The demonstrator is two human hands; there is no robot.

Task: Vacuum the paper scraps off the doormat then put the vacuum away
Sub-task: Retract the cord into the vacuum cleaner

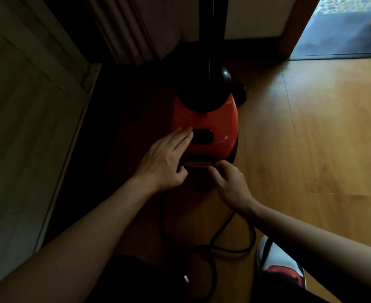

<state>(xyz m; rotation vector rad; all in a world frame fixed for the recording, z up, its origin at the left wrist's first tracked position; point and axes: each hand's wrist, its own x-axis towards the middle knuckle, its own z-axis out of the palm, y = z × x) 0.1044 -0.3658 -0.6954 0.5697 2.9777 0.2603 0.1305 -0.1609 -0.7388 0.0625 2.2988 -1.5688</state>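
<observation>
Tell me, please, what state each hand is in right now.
Left hand: open, fingers flat on the red vacuum.
Right hand: fingers curled at the vacuum's rear edge; hold cannot be told.

The vacuum (204,125) stands on the floor (311,127) straight before you, with its tube (210,18) rising at the far end. Your left grip (165,158) lies flat on the left side of its top, and your right grip (228,182) pinches its near edge. The cord (230,243) runs from under the right grip and loops on the floor towards you, just left of your shoe (278,261). The doormat (337,38) lies far right, behind the doorway, well apart from the vacuum. A panelled door (27,127) is on your left.
</observation>
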